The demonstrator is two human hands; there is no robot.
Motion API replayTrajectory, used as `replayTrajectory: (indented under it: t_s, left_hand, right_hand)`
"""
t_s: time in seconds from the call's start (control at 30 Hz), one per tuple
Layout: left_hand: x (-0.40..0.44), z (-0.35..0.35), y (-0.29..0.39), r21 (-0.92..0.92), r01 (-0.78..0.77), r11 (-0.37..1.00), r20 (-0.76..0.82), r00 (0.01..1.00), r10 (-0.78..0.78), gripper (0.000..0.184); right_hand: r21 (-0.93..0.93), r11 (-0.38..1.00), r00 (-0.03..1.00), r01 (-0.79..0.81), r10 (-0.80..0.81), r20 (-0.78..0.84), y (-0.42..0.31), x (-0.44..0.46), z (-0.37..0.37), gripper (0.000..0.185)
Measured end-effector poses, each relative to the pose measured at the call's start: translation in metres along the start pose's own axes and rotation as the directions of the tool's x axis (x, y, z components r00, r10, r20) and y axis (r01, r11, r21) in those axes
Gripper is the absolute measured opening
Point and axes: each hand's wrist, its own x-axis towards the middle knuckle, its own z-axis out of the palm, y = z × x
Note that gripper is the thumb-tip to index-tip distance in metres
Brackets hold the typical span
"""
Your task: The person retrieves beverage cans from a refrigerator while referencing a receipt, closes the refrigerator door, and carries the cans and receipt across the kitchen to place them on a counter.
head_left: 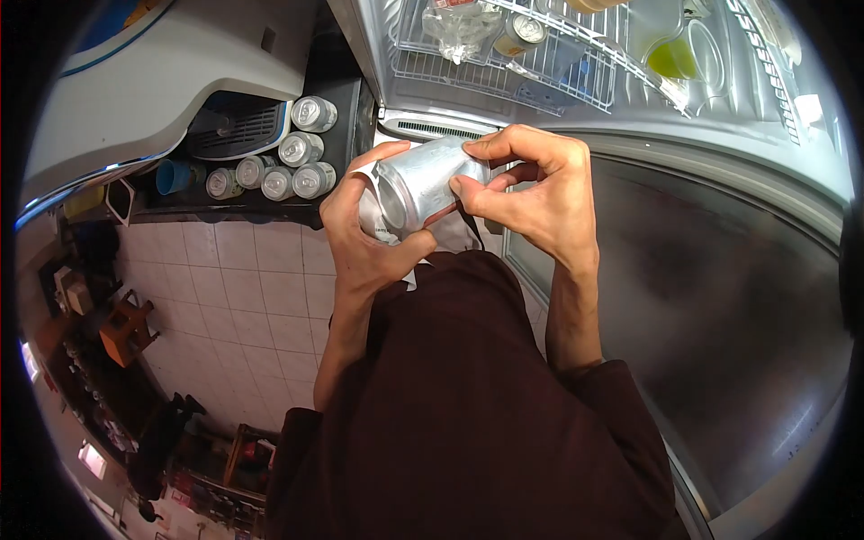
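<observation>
A bare silver can [416, 184] is held tilted in front of my chest, before the open fridge. My left hand [364, 236] wraps round its left end, with the thumb below and the fingers above. At the can's right end, my right hand [540, 193] bends its thumb and index finger against the silver surface; what they pinch there is partly hidden. A loose white wrapper or label [371, 214] with small print shows between the can and my left palm. Its torn edge hangs below my left thumb.
Several upright cans [313, 180] stand on the dark counter [346, 135] at left, near a blue cup [178, 176] and a large white machine [180, 81]. Wire fridge shelves [504, 72] hold a can and a plastic bag. The fridge door [720, 306] stands open at right.
</observation>
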Motion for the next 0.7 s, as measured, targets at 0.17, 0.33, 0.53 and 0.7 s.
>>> replayTrajectory:
  t_s: [0.17,0.33,0.53,0.7]
  left_hand:
    - [-0.003,-0.002,-0.006,0.021,-0.022,1.0,-0.009,1.0,0.022,0.068]
    - [-0.005,-0.004,-0.01,0.001,0.003,1.0,-0.017,1.0,-0.003,0.068]
    - [-0.004,-0.004,-0.005,-0.041,0.018,0.999,-0.047,0.999,-0.02,0.067]
    - [-0.001,-0.002,-0.001,0.03,-0.018,0.999,-0.048,0.999,0.019,0.066]
  right_hand:
    - [0.079,0.994,0.998,-0.07,0.07,-0.001,0.008,-0.004,0.008,0.026]
    - [0.071,0.997,0.999,-0.008,0.011,-0.04,0.012,-0.006,0.017,0.024]
    - [0.286,0.954,0.988,-0.085,0.117,-0.099,0.016,-0.009,0.021,0.025]
    - [0.101,0.991,0.991,-0.089,0.099,-0.092,-0.011,-0.005,0.015,0.022]
